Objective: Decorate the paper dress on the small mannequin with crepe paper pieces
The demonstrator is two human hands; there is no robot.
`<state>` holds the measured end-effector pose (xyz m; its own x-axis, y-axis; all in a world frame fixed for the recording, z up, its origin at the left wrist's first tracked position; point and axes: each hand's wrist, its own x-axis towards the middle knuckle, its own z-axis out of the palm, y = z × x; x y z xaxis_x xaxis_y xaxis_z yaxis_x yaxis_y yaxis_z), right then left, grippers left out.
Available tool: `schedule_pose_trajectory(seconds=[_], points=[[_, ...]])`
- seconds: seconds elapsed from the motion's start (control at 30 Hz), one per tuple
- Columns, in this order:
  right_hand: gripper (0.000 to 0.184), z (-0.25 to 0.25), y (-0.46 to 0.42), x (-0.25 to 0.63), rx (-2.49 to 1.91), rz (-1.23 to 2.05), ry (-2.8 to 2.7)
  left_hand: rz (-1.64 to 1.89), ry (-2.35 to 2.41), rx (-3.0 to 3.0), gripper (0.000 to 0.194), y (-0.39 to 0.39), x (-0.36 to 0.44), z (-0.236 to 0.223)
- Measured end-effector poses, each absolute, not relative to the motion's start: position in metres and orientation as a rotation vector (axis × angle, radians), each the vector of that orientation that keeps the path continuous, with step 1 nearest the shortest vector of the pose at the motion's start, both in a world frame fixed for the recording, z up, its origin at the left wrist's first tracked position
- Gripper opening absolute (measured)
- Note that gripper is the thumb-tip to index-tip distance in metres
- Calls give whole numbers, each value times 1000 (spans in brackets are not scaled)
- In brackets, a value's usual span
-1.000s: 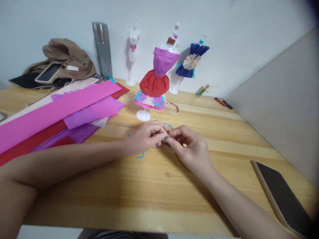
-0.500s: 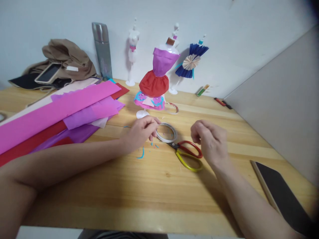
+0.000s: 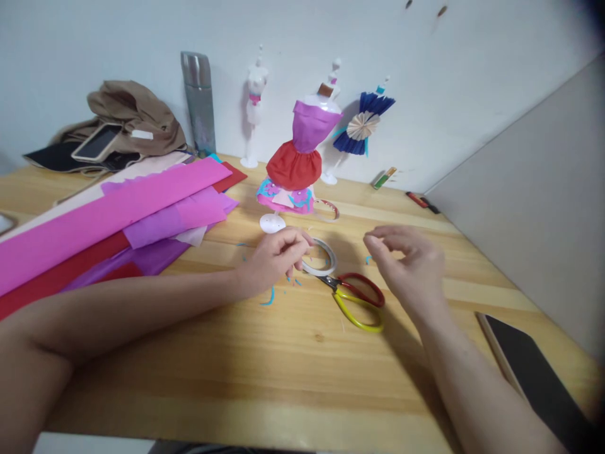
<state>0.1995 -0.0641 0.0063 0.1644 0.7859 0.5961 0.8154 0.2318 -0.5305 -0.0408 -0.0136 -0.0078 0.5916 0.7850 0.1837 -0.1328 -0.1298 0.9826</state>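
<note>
Tape roll: the white ring (image 3: 333, 258) lies flat on the wooden table (image 3: 283, 378), its left edge at the left hand's fingertips and the right hand well apart on its other side.
Left hand: (image 3: 271, 261) fingers curled, thumb close against the forefinger; whether it grips the ring or only touches it, I cannot tell.
Right hand: (image 3: 411, 268) raised past the scissor handles, thumb and forefinger tips nearly meeting; anything thin between them cannot be made out.
Scissors: (image 3: 337, 284) red and yellow handles spread, blades running toward the roll.
Paper scraps: blue slivers (image 3: 271, 296) near the left hand.
Dress form: purple bodice, red skirt (image 3: 293, 165), standing behind the roll.
</note>
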Motion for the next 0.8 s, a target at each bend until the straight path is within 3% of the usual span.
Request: schedule_pose_trajectory(seconds=[0.07,0.17,0.27,0.57,0.8], points=[[27,8,-70,182,-1449,188,-1607,874,536,1576,25,-15,-41,-9],[7,11,-77,157,-1273,322,-1628,887,519,1645,25,-16,-42,-9],[3,12,-80,138,-1214,378,-1664,897,496,1699,23,-16,-42,-10],[16,10,-84,129,-1360,436,-1677,941,385,1798,20,-16,-41,-16],[14,12,-84,127,-1349,404,-1743,919,434,1680,21,-19,-40,-11]])
